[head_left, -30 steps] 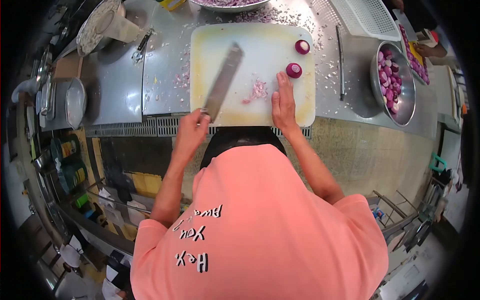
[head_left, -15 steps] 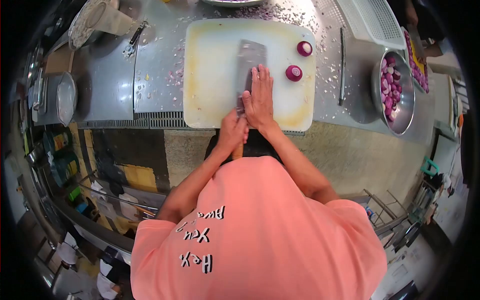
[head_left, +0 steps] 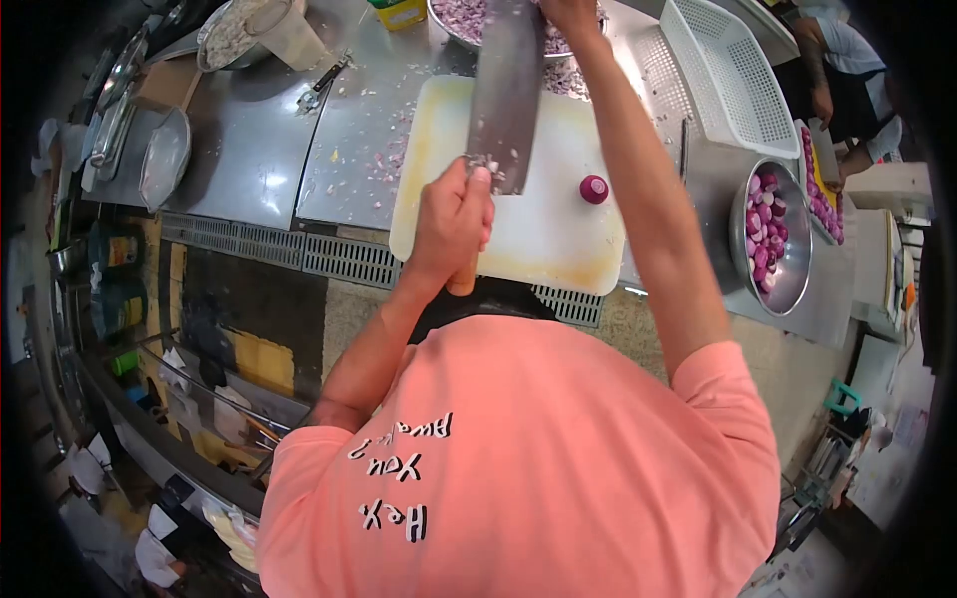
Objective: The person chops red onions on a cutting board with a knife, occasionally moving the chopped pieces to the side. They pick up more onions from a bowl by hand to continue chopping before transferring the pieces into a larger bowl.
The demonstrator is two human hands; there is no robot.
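left hand (head_left: 454, 221) gripping cleaver (head_left: 506, 100), right (head_left: 572, 13) near bowl (head_left: 450, 35)

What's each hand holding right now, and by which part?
Left hand: cleaver, by its wooden handle. Right hand: partly cut off by the frame's top edge, can't tell.

The onion (head_left: 594, 189) is purple, the cleaver (head_left: 506, 90) grey, the board (head_left: 548, 239) yellow-blotched white

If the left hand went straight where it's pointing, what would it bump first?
Probably the bowl of chopped onion. The left hand holds the cleaver, which points that way over the cutting board, its far end overlapping the bowl in the picture. I can't tell whether it would pass above.
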